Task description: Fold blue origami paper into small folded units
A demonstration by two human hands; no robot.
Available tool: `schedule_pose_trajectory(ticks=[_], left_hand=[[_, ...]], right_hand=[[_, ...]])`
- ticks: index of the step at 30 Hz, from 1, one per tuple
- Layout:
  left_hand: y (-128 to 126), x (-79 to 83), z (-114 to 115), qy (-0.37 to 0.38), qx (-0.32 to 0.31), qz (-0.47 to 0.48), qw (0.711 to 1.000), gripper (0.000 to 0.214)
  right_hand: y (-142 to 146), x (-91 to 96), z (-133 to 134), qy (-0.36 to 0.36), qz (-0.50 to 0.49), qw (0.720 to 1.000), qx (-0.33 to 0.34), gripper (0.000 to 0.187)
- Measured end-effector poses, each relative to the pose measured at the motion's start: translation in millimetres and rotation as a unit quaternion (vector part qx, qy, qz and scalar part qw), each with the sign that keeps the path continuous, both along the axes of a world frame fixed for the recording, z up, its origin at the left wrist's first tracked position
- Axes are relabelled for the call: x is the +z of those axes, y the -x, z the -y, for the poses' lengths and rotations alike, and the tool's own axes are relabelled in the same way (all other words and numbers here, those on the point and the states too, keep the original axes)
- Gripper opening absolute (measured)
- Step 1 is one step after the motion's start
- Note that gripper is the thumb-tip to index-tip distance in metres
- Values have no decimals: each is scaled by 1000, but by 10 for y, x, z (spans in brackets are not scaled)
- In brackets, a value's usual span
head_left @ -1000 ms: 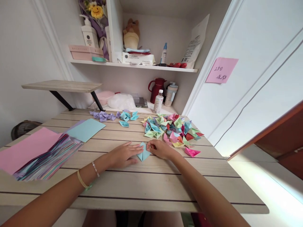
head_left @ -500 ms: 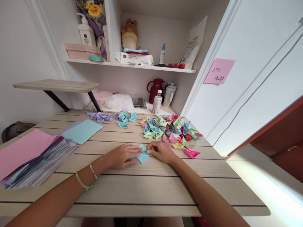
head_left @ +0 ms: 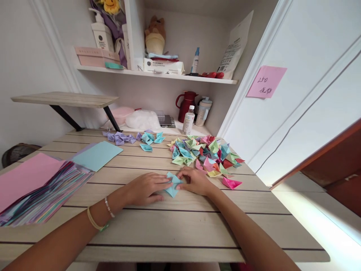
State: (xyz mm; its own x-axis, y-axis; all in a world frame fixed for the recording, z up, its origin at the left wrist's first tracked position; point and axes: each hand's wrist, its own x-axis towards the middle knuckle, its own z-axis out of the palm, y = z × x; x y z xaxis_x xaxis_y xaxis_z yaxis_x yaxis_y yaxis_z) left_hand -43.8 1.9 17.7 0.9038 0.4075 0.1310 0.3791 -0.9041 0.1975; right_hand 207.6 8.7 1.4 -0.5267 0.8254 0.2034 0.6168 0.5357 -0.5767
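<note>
A small light-blue sheet of origami paper (head_left: 172,191), folded into a pointed shape, lies on the table between my hands. My left hand (head_left: 148,188) rests flat from the left, its stretched fingertips on the paper's left part and the thumb apart below. My right hand (head_left: 195,181) is at the paper's right edge, fingers curled and thumb against the edge; the fingers partly cover that side. Beyond the right hand is a heap of folded paper boats (head_left: 207,152) in many colours. One bright pink boat (head_left: 231,183) sits apart at its near right.
At left are a thick stack of coloured paper (head_left: 31,180) and light-blue sheets (head_left: 98,155). Purple folded pieces (head_left: 120,138) and several blue boats (head_left: 147,137) lie farther back. A bottle (head_left: 188,121) and a red jug (head_left: 186,105) stand behind. A small raised shelf (head_left: 66,98) overhangs the back left.
My right thumb and forefinger have spread farther apart at the paper's edge. The left fingers have slid slightly right over the paper. The camera view has shifted a little.
</note>
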Motion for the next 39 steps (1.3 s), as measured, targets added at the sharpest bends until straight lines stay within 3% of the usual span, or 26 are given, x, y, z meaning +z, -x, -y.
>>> schedule_pose_trajectory(ticks=[2,13,33,39], left_hand=[[5,-7,1,2,-6,2,1000,49],[-38,-24,113,-7,25,39,999,44],[7,-64,-2,23,33,13,999,49],[16,-103,-34,16,38,-7,999,53]], right_hand=[[28,-20,-5,1,-1,1000,-27,26],[314,-62,2,18,66,977,-202,23],[337,-62,14,32,58,970,-234,23],[305,-87,66,7,26,972,-234,35]])
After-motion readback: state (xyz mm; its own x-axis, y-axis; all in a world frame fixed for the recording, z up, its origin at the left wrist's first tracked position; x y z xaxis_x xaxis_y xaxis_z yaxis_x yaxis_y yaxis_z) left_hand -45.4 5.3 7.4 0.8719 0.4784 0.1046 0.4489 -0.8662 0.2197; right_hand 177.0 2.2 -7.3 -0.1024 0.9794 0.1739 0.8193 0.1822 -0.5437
